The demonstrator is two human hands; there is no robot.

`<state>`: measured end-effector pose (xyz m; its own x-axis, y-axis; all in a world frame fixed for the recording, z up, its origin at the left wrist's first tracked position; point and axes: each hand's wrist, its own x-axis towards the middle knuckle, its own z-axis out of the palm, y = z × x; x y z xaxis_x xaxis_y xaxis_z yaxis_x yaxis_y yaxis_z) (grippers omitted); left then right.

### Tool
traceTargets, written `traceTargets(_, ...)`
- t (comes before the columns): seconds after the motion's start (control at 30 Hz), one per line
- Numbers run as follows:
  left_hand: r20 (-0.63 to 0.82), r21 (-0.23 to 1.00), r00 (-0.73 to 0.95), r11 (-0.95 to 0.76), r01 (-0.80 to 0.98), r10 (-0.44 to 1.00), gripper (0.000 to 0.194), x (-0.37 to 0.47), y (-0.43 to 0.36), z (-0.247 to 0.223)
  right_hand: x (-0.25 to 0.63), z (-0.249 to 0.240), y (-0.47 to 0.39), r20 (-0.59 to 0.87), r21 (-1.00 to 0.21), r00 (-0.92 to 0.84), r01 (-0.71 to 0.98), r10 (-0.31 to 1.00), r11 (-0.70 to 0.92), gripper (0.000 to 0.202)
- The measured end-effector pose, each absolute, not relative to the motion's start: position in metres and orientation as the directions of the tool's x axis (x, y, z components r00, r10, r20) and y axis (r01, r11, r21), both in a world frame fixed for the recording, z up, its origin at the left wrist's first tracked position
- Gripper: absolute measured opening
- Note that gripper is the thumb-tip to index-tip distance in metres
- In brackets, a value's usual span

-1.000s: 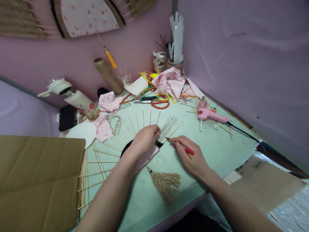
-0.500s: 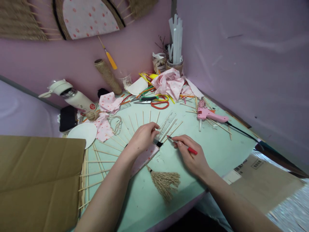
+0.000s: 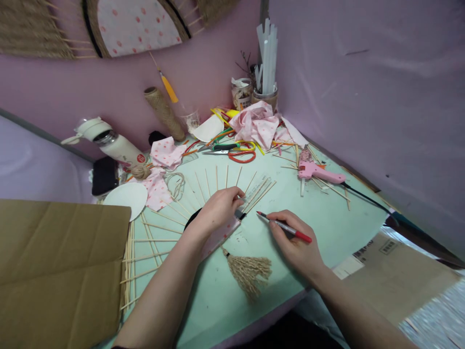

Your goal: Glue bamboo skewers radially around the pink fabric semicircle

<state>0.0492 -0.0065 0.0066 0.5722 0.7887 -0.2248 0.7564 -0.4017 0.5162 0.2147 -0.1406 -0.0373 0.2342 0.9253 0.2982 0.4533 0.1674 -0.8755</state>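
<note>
My left hand (image 3: 222, 207) lies over the half-round fan piece, its fingers curled down at a clear ruler (image 3: 257, 192). The ruler lies along a thin wooden stick (image 3: 264, 195) at the fan's right edge. The fan has pink dotted fabric (image 3: 222, 238), a black band (image 3: 191, 219) and several sticks spreading outward; my hand and forearm cover much of it. In my right hand (image 3: 296, 242) is a red-capped marker (image 3: 286, 229), its tip pointing left, raised off the table beside the stick. A twine tassel (image 3: 248, 274) lies below the fan.
A pink glue gun (image 3: 319, 172) with a cord lies at right among loose sticks. Scissors (image 3: 232, 153) and fabric scraps (image 3: 254, 125) sit at the back. A white bottle (image 3: 118, 148) stands back left. Cardboard (image 3: 61, 271) blocks the near left; a twine roll (image 3: 165, 114) leans behind.
The ruler has shifted right against the edge stick, uncovering another stick on its left. My right hand has drawn back slightly right and down with the marker.
</note>
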Motion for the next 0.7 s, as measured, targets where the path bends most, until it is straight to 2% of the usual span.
traceTargets(0.7, -0.222, 0.496, 0.581, -0.422, 0.759, 0.783, 0.019, 0.0523, -0.0093, 0.0042, 0.215, -0.0359, -0.1388, 0.305, -0.875, 0.203, 0.445, 0.93, 0.19, 0.01)
